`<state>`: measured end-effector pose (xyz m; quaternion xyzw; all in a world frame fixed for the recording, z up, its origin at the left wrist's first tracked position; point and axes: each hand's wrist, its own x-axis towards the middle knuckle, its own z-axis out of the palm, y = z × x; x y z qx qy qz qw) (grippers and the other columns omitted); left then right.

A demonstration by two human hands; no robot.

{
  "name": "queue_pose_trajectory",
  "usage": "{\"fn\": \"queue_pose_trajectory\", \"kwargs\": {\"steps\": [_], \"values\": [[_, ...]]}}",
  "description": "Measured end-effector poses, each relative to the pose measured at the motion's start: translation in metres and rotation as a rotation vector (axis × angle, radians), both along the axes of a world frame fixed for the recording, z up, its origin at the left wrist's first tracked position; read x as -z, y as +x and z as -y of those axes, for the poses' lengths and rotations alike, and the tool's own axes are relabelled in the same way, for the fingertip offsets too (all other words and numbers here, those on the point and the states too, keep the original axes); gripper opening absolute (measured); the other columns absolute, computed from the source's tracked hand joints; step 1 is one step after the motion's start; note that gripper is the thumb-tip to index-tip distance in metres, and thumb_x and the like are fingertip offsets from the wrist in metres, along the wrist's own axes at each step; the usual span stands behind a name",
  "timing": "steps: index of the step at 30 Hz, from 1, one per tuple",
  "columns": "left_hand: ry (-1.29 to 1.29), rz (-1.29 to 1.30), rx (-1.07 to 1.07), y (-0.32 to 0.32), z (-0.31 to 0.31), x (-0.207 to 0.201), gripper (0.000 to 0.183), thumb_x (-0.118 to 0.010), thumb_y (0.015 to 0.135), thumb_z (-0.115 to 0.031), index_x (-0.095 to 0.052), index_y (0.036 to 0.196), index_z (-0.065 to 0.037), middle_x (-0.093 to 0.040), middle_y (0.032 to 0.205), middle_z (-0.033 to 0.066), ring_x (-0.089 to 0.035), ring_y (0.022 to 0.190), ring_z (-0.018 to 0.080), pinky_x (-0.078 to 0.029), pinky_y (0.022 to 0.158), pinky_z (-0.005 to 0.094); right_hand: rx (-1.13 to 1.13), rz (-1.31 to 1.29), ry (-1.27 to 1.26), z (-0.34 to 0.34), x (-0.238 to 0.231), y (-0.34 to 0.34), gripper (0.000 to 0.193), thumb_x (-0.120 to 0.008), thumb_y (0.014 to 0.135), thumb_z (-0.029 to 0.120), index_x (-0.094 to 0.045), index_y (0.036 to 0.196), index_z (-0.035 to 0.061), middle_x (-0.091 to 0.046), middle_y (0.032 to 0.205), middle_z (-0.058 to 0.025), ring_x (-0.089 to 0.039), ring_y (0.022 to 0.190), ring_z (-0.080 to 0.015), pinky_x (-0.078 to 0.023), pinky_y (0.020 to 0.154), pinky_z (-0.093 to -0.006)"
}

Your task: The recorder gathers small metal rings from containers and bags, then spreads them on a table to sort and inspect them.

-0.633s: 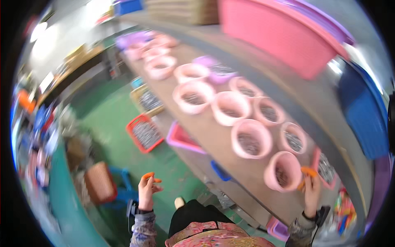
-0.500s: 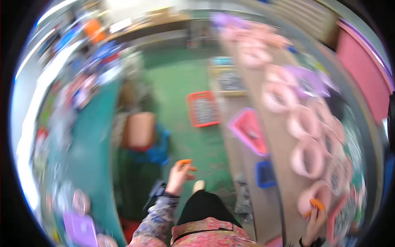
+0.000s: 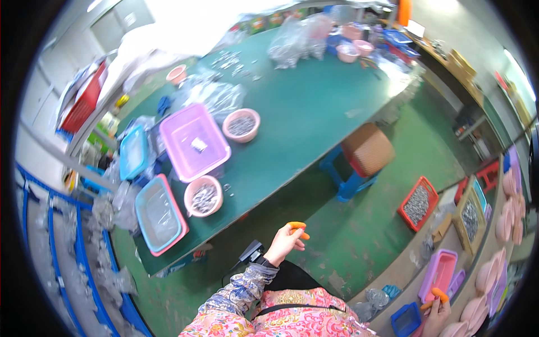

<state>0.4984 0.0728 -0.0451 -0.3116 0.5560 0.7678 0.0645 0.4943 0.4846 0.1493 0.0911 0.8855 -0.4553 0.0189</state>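
Observation:
In front of my body, over the green floor, is my left hand, with orange finger cots on its fingertips. Its fingers are loosely bent and apart, and nothing shows between them. Low at the right, my right hand also wears orange cots, its thumb and forefinger spread. It is close to a small blue tray and pink round baskets along the right-hand bench. Just beyond it lies a pink and purple tray.
A green table holds a purple tray and pink bowls of small metal parts. Beside it stands a blue stool with a brown seat. A red crate of parts sits on the floor. Blue shelving is at left.
My view has swung left, bringing the green table to the middle and the bench to the right edge. My right hand no longer overlaps the nearest pink basket; my left hand keeps its pose.

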Motion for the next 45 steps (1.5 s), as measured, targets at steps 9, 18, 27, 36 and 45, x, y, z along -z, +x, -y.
{"fn": "queue_pose_trajectory", "kwargs": {"steps": [9,18,27,36,45], "values": [[0.023,0.030,-0.077,0.040,0.113,0.018,0.030,-0.050,0.097,-0.021,-0.054,0.118,-0.001,-0.065,0.094,0.0089,-0.059,0.066,0.0092,-0.055,0.062,0.0247,-0.318,0.027,0.003,0.192,0.038,-0.103,0.021,-0.053,0.096,0.013,-0.063,0.111,0.0015,-0.058,0.068,0.0005,-0.043,0.050,-0.0016,-0.032,0.045,-0.0165],[0.052,0.099,-0.118,0.067,0.175,0.027,0.030,-0.048,0.097,-0.018,-0.054,0.119,0.002,-0.064,0.082,0.0086,-0.062,0.062,0.0112,-0.054,0.058,0.0233,-0.510,0.134,0.014,0.300,0.043,-0.135,0.018,-0.056,0.093,0.006,-0.065,0.108,-0.0012,-0.054,0.066,0.0028,-0.045,0.052,-0.0017,-0.034,0.047,-0.0168],[-0.131,0.128,-0.172,0.049,0.177,0.027,0.035,-0.054,0.094,-0.017,-0.051,0.123,0.001,-0.065,0.081,0.0099,-0.062,0.061,0.0146,-0.054,0.055,0.0266,-0.531,0.183,0.065,0.311,0.049,-0.132,0.019,-0.056,0.092,0.006,-0.065,0.107,-0.0010,-0.060,0.068,0.0002,-0.046,0.053,-0.0016,-0.035,0.047,-0.0168],[-1.177,-0.046,-0.125,-0.002,0.200,0.083,0.032,-0.060,0.084,-0.009,-0.058,0.114,0.001,-0.054,0.121,0.0209,-0.045,0.117,0.0395,-0.037,0.101,0.0445,-0.449,0.216,0.048,0.310,0.054,-0.123,0.019,-0.056,0.091,0.004,-0.067,0.105,-0.0018,-0.061,0.066,-0.0013,-0.048,0.052,-0.0024,-0.038,0.047,-0.0179],[-1.327,0.275,0.053,-0.003,0.208,0.084,0.058,-0.062,0.082,-0.011,-0.038,0.130,0.008,-0.028,0.140,0.0340,-0.024,0.132,0.0515,-0.021,0.111,0.0529,-0.365,0.170,0.060,0.288,0.059,-0.115,0.019,-0.060,0.089,0.008,-0.068,0.104,0.0004,-0.064,0.064,-0.0031,-0.055,0.051,-0.0079,-0.043,0.049,-0.0227]]}}
